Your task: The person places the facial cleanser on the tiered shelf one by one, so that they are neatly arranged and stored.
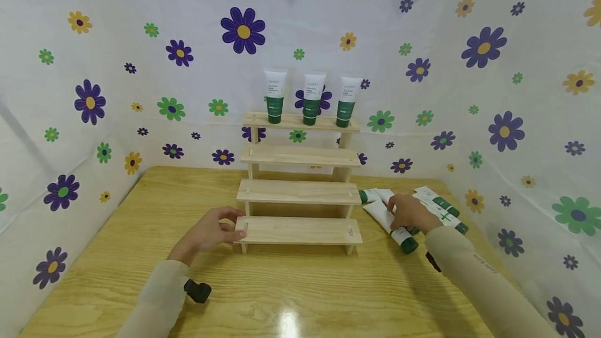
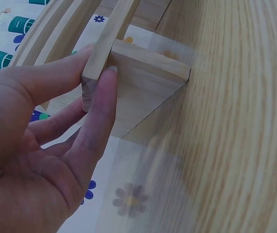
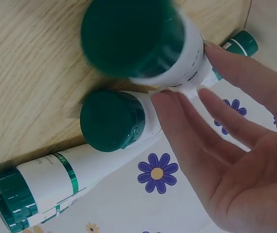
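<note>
Pale long sleeves reach across a glossy wood-grain table to a four-tier stand of smooth, straight-edged light wood, backed by wrinkled flower-print cloth. Three white-and-green tubes stand cap-down on its top tier, while more tubes, soft-bodied with round green caps, lie clustered between the stand and the table's right edge. Open tabletop leaves me room along the stand's front and left side. My left hand pinches the left end of the bottom tier, thumb and fingertips on its board. Right of the stand, my right hand pinches the slanting tube, thumb and fingertips parted only by its body, cap pointing toward me.
</note>
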Demonstrator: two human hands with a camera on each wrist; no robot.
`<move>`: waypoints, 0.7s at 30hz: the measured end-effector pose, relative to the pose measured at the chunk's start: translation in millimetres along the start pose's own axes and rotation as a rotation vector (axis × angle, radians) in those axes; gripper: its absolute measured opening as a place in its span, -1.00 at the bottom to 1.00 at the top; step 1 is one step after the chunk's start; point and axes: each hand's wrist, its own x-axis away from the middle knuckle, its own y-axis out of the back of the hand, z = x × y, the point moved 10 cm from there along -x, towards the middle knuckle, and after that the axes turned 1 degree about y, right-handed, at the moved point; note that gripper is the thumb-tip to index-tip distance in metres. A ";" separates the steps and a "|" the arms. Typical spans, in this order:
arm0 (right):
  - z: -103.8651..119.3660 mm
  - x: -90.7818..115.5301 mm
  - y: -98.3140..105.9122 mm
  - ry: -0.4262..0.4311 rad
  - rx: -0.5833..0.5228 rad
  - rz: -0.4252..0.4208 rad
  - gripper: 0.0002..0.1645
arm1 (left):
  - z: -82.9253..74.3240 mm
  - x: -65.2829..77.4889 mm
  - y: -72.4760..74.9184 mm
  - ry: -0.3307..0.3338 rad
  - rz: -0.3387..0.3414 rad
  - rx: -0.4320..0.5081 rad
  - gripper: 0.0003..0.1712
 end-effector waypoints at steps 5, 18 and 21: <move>7.5 3.9 -2.2 0.018 0.009 0.047 -0.44 | 0.7 -0.7 -0.1 -0.010 0.003 0.004 -0.29; 13.3 -1.9 -14.0 0.115 0.103 0.051 -0.53 | 2.1 -0.3 1.1 -0.008 -0.010 -0.008 -0.30; 13.8 -1.5 -20.0 0.119 0.092 0.048 -0.66 | 1.6 -0.9 0.7 -0.018 -0.005 -0.006 -0.29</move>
